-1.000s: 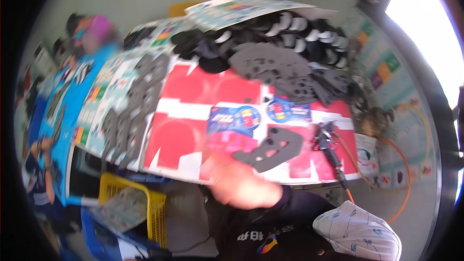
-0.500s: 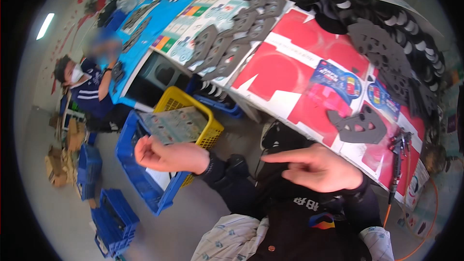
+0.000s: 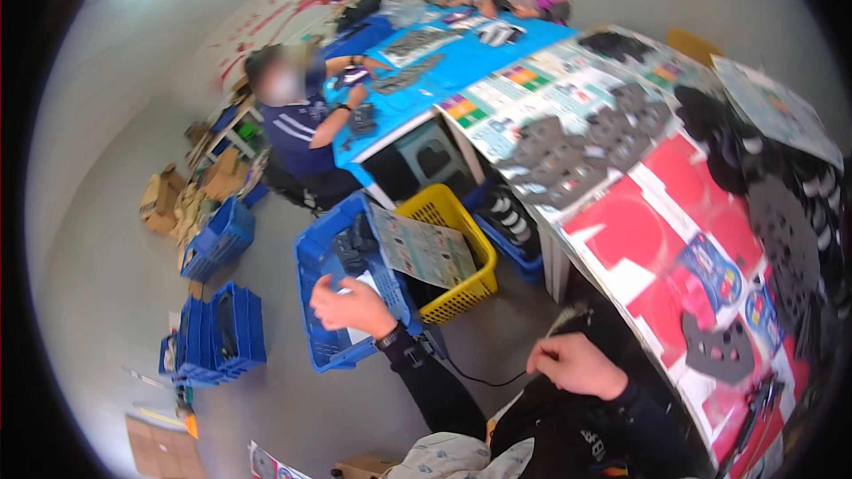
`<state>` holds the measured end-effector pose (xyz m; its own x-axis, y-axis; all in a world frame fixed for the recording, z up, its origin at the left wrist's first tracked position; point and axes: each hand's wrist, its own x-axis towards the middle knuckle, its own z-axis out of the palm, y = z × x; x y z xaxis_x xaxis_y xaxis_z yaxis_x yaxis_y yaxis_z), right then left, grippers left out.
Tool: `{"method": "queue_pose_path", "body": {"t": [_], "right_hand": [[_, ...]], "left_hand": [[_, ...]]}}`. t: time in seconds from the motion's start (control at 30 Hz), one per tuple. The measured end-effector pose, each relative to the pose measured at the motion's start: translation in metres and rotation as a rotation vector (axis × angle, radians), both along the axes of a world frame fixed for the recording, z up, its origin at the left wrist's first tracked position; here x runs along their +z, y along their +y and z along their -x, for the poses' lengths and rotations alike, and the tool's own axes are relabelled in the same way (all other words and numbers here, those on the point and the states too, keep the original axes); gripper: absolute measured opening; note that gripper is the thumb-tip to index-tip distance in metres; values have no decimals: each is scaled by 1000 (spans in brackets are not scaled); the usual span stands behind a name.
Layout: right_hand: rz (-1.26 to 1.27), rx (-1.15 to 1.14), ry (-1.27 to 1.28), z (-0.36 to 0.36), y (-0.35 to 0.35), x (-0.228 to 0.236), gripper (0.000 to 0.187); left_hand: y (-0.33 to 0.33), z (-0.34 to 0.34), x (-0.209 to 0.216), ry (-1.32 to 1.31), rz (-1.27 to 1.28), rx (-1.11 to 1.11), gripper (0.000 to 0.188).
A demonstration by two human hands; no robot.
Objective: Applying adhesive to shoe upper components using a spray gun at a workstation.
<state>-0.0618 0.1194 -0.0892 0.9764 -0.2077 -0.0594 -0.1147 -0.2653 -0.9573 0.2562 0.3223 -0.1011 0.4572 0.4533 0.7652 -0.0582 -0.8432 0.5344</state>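
Observation:
My left hand (image 3: pixel 353 307) hovers above the near side of a blue crate (image 3: pixel 311 337), its fingers loosely curled but apart and nothing visible in them. Dark pieces (image 3: pixel 353 247) lie inside that crate. In front of my body, my right hand (image 3: pixel 581 365) hangs left of the table's edge, touching nothing I can see. Its fingers are bent in and closed, with no thing showing between them. To the right, a grey foam-like cutout (image 3: pixel 717 350) with holes rests on the red and white table (image 3: pixel 612 222).
A yellow basket (image 3: pixel 486 279) holding a printed board (image 3: pixel 426 247) adjoins the blue crate. More blue crates (image 3: pixel 217 328) stand on the floor at left. A seated co-worker (image 3: pixel 297 137) handles things at the blue table (image 3: pixel 461 66). A dark tool (image 3: pixel 754 417) lies at the right edge.
My view has swung left and up, showing more of the room. My right hand's outstretched fingers have bent in. The left hand remains over the blue crate; the co-worker's hands now work on the blue table.

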Motion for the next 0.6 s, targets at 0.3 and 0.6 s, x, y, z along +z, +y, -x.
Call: {"method": "queue_pose_path", "body": {"t": [0.3,0.6], "right_hand": [[-178,44,203,2,2,-9,22],[-205,53,217,4,2,-24,21]], "left_hand": [[94,-106,-143,640,612,-1,44],[75,-118,-192,649,803,19,37]]}}
